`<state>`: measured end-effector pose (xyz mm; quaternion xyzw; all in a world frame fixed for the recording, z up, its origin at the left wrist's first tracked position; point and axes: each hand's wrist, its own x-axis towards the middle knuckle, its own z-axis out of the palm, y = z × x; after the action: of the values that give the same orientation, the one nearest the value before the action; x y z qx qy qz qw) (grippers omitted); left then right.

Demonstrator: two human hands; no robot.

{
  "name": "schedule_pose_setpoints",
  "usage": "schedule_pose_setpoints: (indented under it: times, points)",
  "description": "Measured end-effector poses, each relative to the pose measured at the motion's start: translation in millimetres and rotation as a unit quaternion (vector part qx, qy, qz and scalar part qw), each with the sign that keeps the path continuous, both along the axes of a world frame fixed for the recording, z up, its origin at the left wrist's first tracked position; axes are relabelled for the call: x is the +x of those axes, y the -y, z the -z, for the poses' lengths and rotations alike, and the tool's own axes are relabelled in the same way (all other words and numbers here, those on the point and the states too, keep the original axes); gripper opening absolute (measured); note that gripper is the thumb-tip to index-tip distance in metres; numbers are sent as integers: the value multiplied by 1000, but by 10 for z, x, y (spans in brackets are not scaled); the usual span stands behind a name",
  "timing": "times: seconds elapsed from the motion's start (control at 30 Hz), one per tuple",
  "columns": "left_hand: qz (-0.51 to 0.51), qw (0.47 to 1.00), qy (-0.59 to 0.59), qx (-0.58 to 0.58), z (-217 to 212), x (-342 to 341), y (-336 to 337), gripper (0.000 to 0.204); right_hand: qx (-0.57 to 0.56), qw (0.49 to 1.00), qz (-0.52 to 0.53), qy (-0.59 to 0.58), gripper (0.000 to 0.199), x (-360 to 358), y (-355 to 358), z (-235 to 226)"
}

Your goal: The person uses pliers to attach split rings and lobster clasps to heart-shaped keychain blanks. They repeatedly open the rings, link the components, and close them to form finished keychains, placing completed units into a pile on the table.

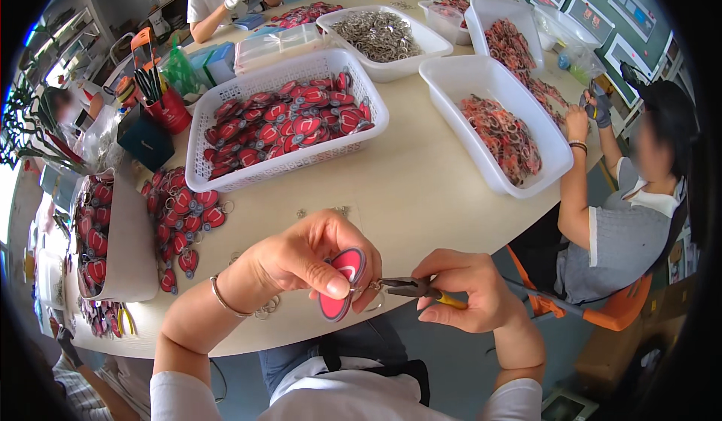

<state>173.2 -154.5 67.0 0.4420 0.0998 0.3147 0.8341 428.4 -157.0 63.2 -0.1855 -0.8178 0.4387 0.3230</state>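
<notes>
My left hand (pixel 301 259) pinches a red keychain (pixel 332 307) with a dark rim between thumb and fingers, above the near table edge. A metal split ring (pixel 375 301) hangs beside it. My right hand (pixel 472 292) is closed around pliers (pixel 406 286) with dark jaws and yellow-and-black handles. The jaw tips point left and meet small metal links at the keychain's edge; whether they grip a link is too small to tell. Loose rings (pixel 268 306) lie on the table by my left wrist, and small metal parts (pixel 340 210) lie beyond my left hand.
A white perforated basket (pixel 289 167) of red keychains stands ahead. More keychains (pixel 180 218) lie left, beside a filled white bin (pixel 128 255). White tubs hold metal rings (pixel 376 34) and coral-coloured pieces (pixel 500 139). A co-worker (pixel 632 210) sits right; another person (pixel 233 0) works across.
</notes>
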Motion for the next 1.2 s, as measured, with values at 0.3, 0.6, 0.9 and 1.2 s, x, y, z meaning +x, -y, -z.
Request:
schedule_pose_setpoints:
  times: [0.3,0.6,0.9,1.2]
  points:
    - [25,996,-81,-25,-51,226,-186,30,-33,999,18,-1,19,284,-34,45]
    - [44,993,-106,-38,-44,340,-259,28,-30,999,44,4,17,410,-15,106]
    - [-1,994,-111,-21,-63,369,-242,29,-10,991,136,-3,19,383,135,262]
    - [43,993,-102,-30,60,388,-379,26,-132,962,186,-150,12,318,55,333]
